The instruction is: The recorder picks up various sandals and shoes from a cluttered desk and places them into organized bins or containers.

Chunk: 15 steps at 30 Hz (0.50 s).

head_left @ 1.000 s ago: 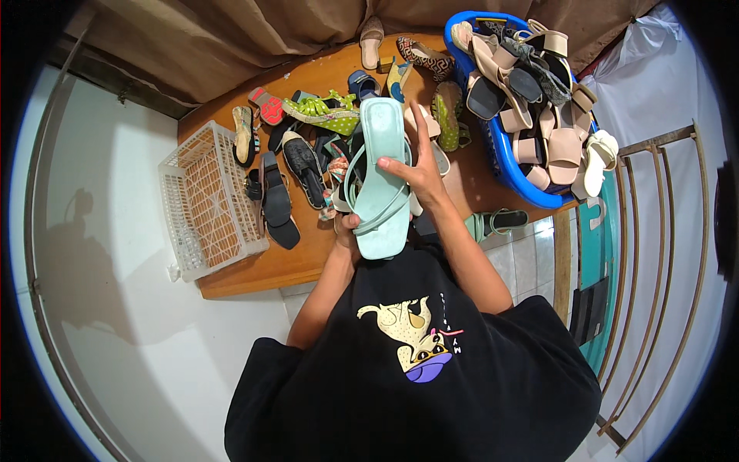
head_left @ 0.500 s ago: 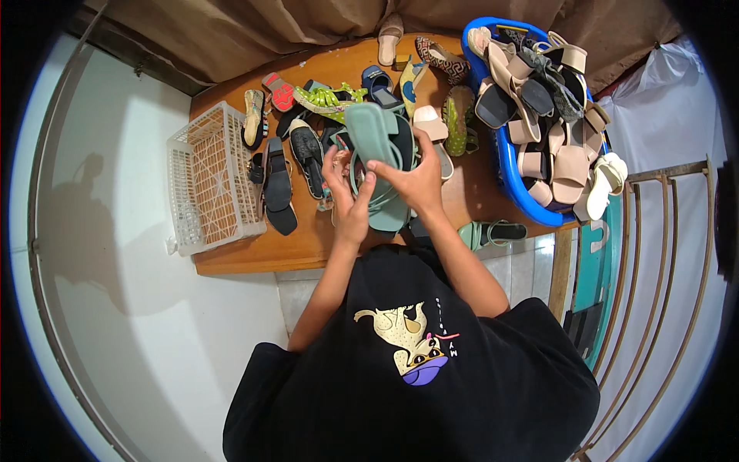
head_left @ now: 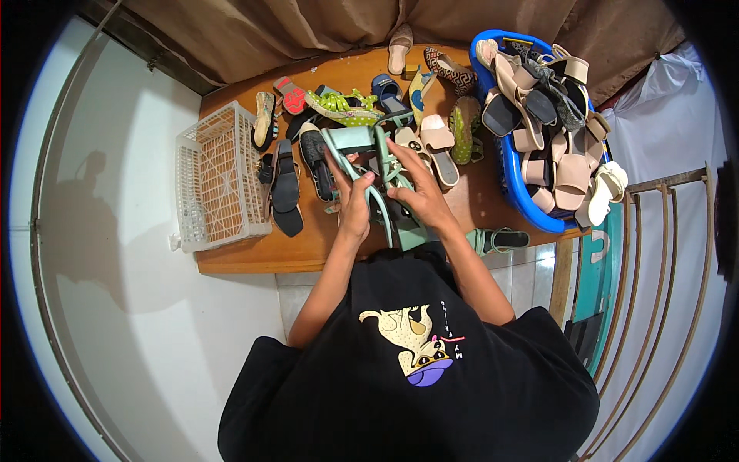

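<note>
In front of my chest, above the table's near edge, I hold a pair of mint-green heeled sandals. My left hand [head_left: 354,204] is closed on the left sandal [head_left: 354,139], which is turned on edge with its block heel pointing away from me. My right hand [head_left: 421,192] grips the right sandal [head_left: 380,150], its thin straps showing between the hands. Fingers hide part of both. Just beyond them lie a black woven shoe [head_left: 314,150] and a beige slide sandal [head_left: 438,138].
Many shoes lie on the wooden table [head_left: 254,258], including a black sandal [head_left: 285,185] and a green dotted shoe [head_left: 463,127]. A white plastic crate [head_left: 258,219] stands at left. A blue basket [head_left: 531,215] heaped with sandals is at right. Another green sandal [head_left: 500,239] sits by the near edge.
The green sandals have been turned from sole-up view onto their edges and spread slightly apart, so the block heel and straps show. My hands have stayed in nearly the same place.
</note>
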Available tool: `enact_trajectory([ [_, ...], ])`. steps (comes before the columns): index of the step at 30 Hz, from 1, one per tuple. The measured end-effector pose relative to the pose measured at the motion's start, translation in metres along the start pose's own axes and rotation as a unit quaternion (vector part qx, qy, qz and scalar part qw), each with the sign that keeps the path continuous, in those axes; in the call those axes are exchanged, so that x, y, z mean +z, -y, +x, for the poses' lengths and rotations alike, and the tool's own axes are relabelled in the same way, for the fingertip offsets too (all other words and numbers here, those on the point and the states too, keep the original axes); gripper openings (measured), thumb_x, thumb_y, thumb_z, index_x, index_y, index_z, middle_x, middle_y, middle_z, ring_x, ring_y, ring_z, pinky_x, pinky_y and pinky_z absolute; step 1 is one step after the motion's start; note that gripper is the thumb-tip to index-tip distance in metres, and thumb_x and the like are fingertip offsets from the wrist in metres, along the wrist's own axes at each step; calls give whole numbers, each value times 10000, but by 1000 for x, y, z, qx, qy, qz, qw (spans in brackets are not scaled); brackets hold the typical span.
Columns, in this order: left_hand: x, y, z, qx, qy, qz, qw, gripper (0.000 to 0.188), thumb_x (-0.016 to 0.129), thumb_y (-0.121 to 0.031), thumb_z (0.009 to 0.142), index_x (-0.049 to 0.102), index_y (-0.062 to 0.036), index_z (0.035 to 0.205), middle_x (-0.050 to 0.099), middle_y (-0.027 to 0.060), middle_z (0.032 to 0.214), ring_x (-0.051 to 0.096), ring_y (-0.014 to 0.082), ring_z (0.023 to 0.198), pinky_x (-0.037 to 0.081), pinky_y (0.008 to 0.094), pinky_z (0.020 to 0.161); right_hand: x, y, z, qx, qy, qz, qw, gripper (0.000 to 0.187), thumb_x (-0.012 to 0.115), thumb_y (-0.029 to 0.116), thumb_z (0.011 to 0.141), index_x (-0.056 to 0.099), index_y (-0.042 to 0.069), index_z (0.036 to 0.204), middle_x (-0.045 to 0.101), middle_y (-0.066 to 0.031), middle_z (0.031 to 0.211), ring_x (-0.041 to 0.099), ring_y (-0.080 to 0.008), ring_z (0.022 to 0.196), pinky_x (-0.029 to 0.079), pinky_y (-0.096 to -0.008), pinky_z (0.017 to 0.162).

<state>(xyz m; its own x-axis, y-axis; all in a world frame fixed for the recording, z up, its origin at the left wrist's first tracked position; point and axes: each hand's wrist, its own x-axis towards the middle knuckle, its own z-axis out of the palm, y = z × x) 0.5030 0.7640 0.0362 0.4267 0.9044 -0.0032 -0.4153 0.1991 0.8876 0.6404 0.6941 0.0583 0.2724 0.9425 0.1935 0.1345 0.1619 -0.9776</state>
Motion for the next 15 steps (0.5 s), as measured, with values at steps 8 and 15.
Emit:
enact_trajectory([
  [8, -13, 1, -13, 20, 55, 42, 997, 930, 529, -121, 871, 6, -119, 1640, 151, 99, 1651, 214, 235, 1490, 153, 374, 1222, 28, 17, -13, 44, -129, -74, 988, 738, 660, 117, 733, 512, 13, 1448, 556, -184, 1356, 567, -286, 1196, 423, -348, 1042],
  [15, -42, -13, -35, -165, 67, -56, 982, 489, 567, -207, 941, 488, -38, 1393, 591, 66, 1288, 575, 177, 1155, 450, 341, 1015, 56, 19, -24, 65, -127, -20, 990, 751, 675, 132, 734, 508, 3, 1454, 557, -123, 1288, 542, -240, 1177, 382, -318, 1047],
])
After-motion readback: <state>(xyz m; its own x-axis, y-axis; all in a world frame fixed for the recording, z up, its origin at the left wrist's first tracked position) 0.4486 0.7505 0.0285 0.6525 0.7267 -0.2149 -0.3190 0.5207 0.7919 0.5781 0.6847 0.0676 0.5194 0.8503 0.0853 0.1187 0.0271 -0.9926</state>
